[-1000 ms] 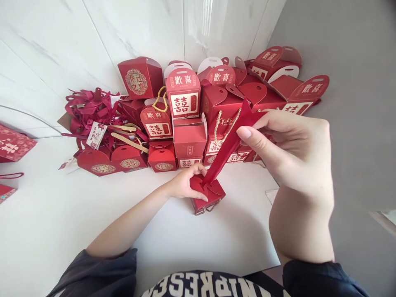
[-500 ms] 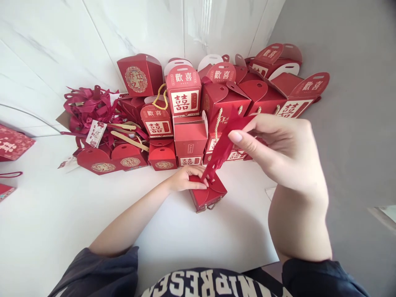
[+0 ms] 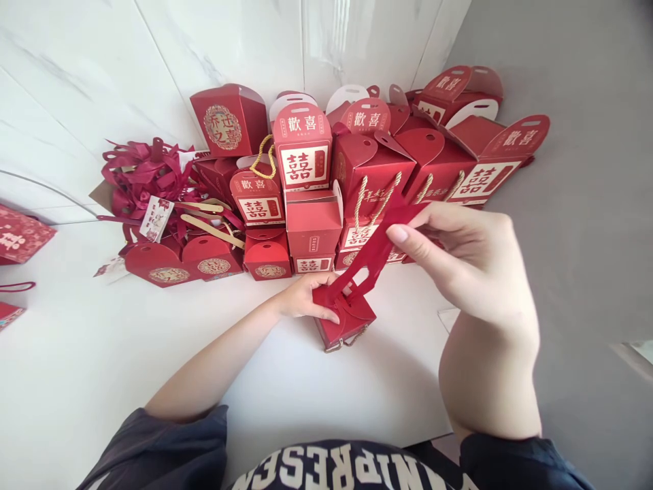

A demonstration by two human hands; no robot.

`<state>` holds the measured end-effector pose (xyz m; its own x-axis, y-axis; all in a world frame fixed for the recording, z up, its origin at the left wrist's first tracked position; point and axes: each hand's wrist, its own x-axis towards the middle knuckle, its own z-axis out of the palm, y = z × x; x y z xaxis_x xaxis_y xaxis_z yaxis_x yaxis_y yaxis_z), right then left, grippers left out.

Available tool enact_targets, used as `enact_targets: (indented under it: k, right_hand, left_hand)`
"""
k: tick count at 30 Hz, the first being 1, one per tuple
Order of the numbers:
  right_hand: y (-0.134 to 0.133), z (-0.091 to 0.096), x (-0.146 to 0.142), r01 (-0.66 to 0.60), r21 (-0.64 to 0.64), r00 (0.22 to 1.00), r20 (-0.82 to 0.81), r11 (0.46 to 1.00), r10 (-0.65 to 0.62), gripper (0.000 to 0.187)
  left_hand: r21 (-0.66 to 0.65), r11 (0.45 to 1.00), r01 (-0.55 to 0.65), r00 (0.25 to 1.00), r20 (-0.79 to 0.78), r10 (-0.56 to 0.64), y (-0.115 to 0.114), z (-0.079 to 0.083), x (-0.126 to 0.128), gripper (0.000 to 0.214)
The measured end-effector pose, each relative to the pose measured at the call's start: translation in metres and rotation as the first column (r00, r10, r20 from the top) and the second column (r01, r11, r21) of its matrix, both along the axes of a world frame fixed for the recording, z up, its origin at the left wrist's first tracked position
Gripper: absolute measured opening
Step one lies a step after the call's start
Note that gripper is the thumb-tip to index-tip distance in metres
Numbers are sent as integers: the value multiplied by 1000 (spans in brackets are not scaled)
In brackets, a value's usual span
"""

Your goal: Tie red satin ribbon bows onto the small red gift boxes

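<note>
A small red gift box [image 3: 352, 322] with a cord handle at its near side rests on the white table. Around its left side, my left hand [image 3: 307, 297] grips it, thumb lying on the top flap. A dark red ribbon [image 3: 375, 248] rises from the top of the box in two strands. My right hand [image 3: 449, 248] pinches the ribbon's upper end between thumb and fingers, well above the box and to its right. Where the ribbon meets the box is partly hidden by the strands.
Stacked red gift boxes [image 3: 307, 167] stand along the tiled wall [image 3: 229, 41]. At left, a heap of red ribbons [image 3: 145, 177] lies by cream strips [image 3: 211, 229] and a paper tag [image 3: 157, 219]. More red packages [image 3: 23, 235] sit at the far left. A grey surface [image 3: 586, 272] borders the right.
My right hand has moved slightly right and down, and the ribbon's strands have spread apart. My left thumb and fingers have opened wider on the box.
</note>
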<state>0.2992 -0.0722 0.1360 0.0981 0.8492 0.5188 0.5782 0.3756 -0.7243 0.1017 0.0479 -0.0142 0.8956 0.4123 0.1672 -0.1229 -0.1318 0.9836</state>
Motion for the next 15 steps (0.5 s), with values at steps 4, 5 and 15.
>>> enact_targets:
  k: [4, 5, 15]
  right_hand:
    - [2, -4, -2, 5, -23, 1000, 6, 1000, -5, 31]
    - [2, -3, -2, 23, 0, 1000, -10, 1000, -23, 30]
    - [3, 15, -7, 39, 166, 996, 70, 985, -51, 27]
  left_hand:
    - [8, 998, 65, 998, 7, -65, 3, -4, 0, 49]
    - [21, 997, 72, 997, 5, -72, 3, -3, 0, 46]
    - [176, 981, 77, 997, -30, -72, 0, 10, 1, 32]
